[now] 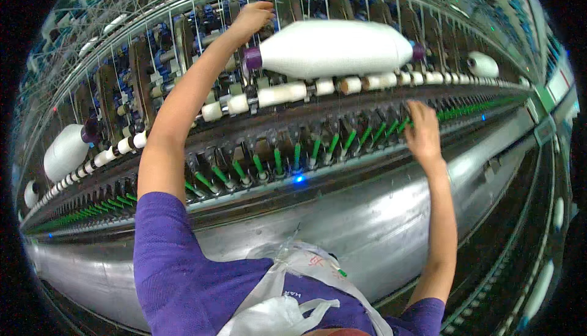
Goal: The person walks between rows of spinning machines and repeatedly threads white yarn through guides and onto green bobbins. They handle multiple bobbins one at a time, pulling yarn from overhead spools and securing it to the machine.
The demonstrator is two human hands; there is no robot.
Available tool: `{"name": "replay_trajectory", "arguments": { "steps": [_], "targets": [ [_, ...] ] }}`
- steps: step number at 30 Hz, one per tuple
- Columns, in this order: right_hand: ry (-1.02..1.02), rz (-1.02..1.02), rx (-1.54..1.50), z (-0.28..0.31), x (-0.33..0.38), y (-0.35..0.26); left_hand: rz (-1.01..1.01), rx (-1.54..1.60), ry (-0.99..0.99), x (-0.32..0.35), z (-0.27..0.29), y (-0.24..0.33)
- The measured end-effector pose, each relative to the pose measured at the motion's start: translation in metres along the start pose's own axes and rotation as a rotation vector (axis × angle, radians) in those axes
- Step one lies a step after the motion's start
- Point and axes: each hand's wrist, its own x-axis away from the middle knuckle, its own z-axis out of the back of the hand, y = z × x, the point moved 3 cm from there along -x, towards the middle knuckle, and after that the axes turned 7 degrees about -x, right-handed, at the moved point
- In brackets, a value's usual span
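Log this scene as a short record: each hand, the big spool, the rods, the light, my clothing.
Left hand: raised, above the big spool's left end; whether it holds anything is unclear
Right hand: lower, by the row of green rods; contact unclear
Big spool: white, purple ends, lying sideways above white rollers
Green rods: long row below the rollers
Light: blue, lit, below the rods
Clothing: purple shirt

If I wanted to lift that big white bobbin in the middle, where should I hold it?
I'd probably grip the white bobbin by its two purple ends, coming from left and right: they jut beyond its tapered body and are much narrower than its bulging middle.
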Motion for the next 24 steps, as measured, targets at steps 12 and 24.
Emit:
{"name": "replay_trajectory", "arguments": {
  "steps": [12, 24],
  "targets": [
    [-0.248, 0.370, -0.277, -0.044, -0.183, 0.138, 0.073, -0.774, -0.151, -0.072, -0.035, -0.041],
    [0.140, 0.281, -0.109, -0.058, -0.118, 0.347, -0.045, -1.809, -0.132, -0.057, -0.037, -0.051]
  ]
}}
